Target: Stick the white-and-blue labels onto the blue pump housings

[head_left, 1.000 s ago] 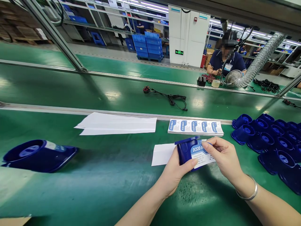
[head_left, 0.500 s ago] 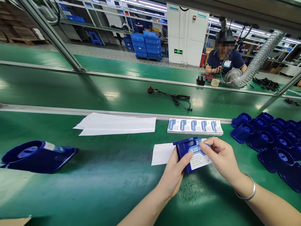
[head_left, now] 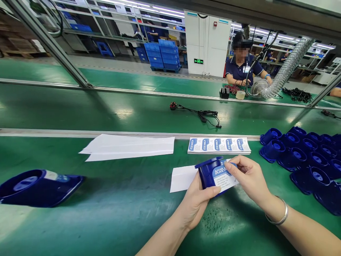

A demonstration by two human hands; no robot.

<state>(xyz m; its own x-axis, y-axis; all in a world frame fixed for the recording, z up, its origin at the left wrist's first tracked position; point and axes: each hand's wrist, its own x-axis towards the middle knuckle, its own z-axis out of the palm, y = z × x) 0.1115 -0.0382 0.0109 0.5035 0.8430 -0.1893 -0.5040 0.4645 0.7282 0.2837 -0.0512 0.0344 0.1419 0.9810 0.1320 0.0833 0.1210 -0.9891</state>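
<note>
My left hand is wrapped round a dark blue plastic housing, its thumb lying along the lower edge of the label. A white and blue printed label covers the housing's side facing me. My right hand pinches the label's upper right part between thumb and fingers; the label's right end sticks out past the housing. Behind my left hand lies a white paper strip. Just beyond the housing is a stack of label sheets with several labels in a row.
Several blue housings stand grouped at the right. One labelled blue housing lies far left. White paper sheets rest near the rail. Beyond it lies a coiled black cable. A co-worker sits across, beside a silver duct hose.
My left thumb has slid down and right, off the label's middle to its lower edge. My right hand keeps its pinch on the label. The whole view has shifted slightly.
</note>
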